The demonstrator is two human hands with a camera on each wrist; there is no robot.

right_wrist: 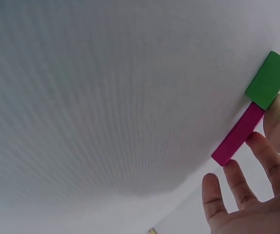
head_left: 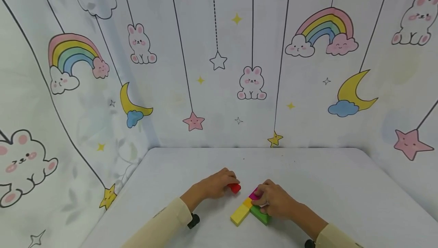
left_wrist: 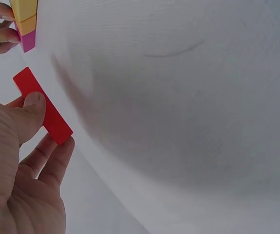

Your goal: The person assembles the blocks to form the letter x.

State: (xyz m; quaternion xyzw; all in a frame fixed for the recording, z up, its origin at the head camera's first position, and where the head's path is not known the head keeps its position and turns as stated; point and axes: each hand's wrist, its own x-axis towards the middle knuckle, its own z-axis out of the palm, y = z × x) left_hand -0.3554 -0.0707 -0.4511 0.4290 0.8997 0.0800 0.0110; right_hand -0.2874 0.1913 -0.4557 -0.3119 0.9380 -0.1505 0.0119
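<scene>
My left hand (head_left: 216, 184) grips a red block (left_wrist: 43, 106) between thumb and fingertips, to the left of the other blocks. In the left wrist view the thumb lies across its face and fingertips support its lower end. My right hand (head_left: 276, 199) holds a magenta block (right_wrist: 238, 134), thumb near the green block and fingertips along its side and far end. The magenta block lines up with an orange block (head_left: 248, 202) and a yellow block (head_left: 240, 214). A green block (head_left: 260, 215) branches off beside the orange one, partly under the right hand.
The blocks lie on a white table (head_left: 164, 164). Behind and beside it stand white walls (head_left: 219, 100) printed with rainbows, moons, stars and bunnies. Small dark specks dot the table's far part. A black wrist device (head_left: 193, 221) sits at the left cuff.
</scene>
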